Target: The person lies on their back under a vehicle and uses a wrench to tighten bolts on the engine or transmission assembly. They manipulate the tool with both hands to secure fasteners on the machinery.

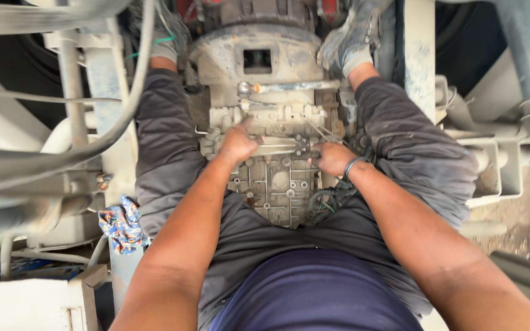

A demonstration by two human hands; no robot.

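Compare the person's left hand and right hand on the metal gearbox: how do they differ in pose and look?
The left hand lies knuckles-up with fingers reaching forward onto the gearbox; the right hand is curled into a fist around a wrench. The right hand has a dark band at its wrist; the left wrist is bare. Whether the left hand also grips the wrench cannot be told. Both are bare and rest on the gearbox top, between the person's knees.

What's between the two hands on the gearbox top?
Head view: between the left hand and right hand lies a slim metal tool across the gearbox cover, both hands at its ends. Cannot tell its type.
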